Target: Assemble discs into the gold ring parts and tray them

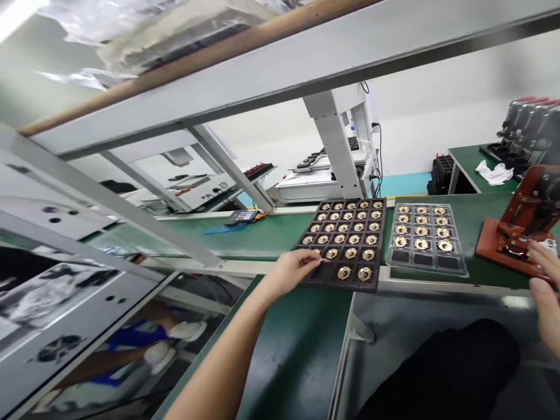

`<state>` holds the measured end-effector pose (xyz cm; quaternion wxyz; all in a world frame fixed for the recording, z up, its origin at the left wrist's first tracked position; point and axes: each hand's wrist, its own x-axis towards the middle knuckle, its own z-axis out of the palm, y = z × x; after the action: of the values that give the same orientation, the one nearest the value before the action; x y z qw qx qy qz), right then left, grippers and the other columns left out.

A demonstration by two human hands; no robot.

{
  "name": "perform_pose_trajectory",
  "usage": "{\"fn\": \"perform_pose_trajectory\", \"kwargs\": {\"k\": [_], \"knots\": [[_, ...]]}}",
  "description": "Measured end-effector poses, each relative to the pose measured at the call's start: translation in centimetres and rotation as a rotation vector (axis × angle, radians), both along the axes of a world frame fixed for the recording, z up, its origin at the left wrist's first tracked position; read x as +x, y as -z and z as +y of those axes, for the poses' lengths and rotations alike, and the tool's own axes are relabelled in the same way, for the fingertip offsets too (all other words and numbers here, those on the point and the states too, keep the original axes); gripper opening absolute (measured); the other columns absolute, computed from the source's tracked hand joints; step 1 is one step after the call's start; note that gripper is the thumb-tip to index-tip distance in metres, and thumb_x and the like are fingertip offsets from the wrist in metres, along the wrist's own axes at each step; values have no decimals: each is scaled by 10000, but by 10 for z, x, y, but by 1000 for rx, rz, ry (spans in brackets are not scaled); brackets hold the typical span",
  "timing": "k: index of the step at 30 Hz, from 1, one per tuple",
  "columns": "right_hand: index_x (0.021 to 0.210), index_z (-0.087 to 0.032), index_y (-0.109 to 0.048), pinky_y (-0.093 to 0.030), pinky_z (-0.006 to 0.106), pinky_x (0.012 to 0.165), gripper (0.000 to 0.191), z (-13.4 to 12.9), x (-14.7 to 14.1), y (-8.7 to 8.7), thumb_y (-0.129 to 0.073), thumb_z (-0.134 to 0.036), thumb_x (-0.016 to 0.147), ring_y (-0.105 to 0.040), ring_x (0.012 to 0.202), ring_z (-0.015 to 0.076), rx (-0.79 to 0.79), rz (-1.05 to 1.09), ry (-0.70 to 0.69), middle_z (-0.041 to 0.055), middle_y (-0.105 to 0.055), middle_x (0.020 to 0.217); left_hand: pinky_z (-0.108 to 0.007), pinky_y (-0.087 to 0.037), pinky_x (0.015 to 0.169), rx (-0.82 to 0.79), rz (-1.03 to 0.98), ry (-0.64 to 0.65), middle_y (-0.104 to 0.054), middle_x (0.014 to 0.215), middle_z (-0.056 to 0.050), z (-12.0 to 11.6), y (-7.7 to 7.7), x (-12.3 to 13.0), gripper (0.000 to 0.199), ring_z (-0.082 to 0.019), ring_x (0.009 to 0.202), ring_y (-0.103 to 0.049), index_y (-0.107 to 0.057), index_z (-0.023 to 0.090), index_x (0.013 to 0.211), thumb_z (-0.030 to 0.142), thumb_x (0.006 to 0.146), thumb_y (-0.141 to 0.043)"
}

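Observation:
My left hand (291, 269) is over the near left part of a black compartment tray (319, 279), thumb and forefinger pinched on a small gold metal part (325, 261) seen nearly edge-on. Rows of round gold parts (350, 253) sit in the tray's compartments. At the right edge, my right hand (546, 300) is partly cut off by the frame. Its thumb and fingers are apart, beside the base of a red-brown hand press (494, 239). Between the hands lies a clear plastic tray (457, 269) holding several gold parts; its nearest row shows dark compartments.
A white metal frame (262, 76) crosses overhead, its posts standing on the green bench (271, 236). Several hand presses (525, 131) and a white cloth (494, 172) stand on the right-hand table. A person's legs and shoes (188, 331) show below left.

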<state>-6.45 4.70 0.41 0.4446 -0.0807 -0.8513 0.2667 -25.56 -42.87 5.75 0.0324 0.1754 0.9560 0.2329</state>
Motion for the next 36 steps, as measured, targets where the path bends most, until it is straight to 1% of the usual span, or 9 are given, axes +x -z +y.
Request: {"fn": "perform_pose_trajectory", "kwargs": {"k": [5,10,15,19,23,26,30,33,36], "knots": [[1441,-429,-643,-491,566,1200,432,-10,11,24,-584,-446,1013,-646,1347,368,-113,-76,-156,36,-698,1439,-367,-556,948,-51,-23,60,-835,1035,-100,-9,41,5,294,-293,993,-753,-807,215,844,427,876,-605],[1335,-440,-697,-598,601,1060,350,-2,48,48,-580,-456,1005,-725,1222,380,-153,-159,-92,29,-758,1332,-409,-548,957,-78,26,171,-833,993,-112,21,30,-9,302,-320,982,-740,-815,222,846,404,909,-582],[1145,-363,-770,-665,422,959,230,-7,76,48,-577,-414,1031,-789,1081,290,-164,-205,-121,24,-814,1156,-380,-525,994,-10,116,422,-791,1148,-111,141,27,-39,325,-290,1067,-714,-806,214,1086,357,991,-530],[1120,-341,-775,-684,304,882,212,-16,94,32,-613,-435,1021,-811,1016,253,-177,-215,-84,24,-825,1127,-330,-519,984,-12,113,619,-794,1102,-103,256,40,-58,248,-265,1076,-714,-818,213,1041,269,977,-584],[1081,-348,-785,-706,266,755,217,-20,118,19,-632,-478,999,-835,910,259,-147,-200,45,23,-845,1063,-382,-518,937,-73,115,625,-783,993,-173,328,55,-66,215,-333,1046,-722,-807,156,827,323,920,-708],[1078,-357,-792,-704,243,735,199,-18,139,24,-653,-460,978,-842,875,262,-112,-185,72,20,-852,1032,-387,-521,838,-114,87,586,-754,816,-179,347,65,-69,314,-366,940,-739,-716,158,619,381,808,-831],[1129,-371,-798,-686,221,807,228,-10,168,49,-700,-465,946,-839,930,263,-185,-208,135,16,-851,1068,-320,-493,713,-88,46,572,-693,671,-79,344,67,-73,323,-282,768,-715,-645,188,601,381,782,-830],[1110,-360,-821,-678,240,856,263,-5,179,60,-707,-516,933,-826,1000,279,-312,-277,165,29,-847,1097,-306,-489,711,6,71,622,-703,780,-57,342,53,-65,182,-252,796,-687,-634,193,714,281,813,-759],[1109,-287,-823,-674,289,877,387,-7,172,51,-656,-600,953,-811,1016,297,-545,-298,198,85,-836,1094,-304,-511,727,123,95,747,-708,887,-50,350,26,-36,68,-230,833,-677,-616,206,840,234,895,-646]]}}
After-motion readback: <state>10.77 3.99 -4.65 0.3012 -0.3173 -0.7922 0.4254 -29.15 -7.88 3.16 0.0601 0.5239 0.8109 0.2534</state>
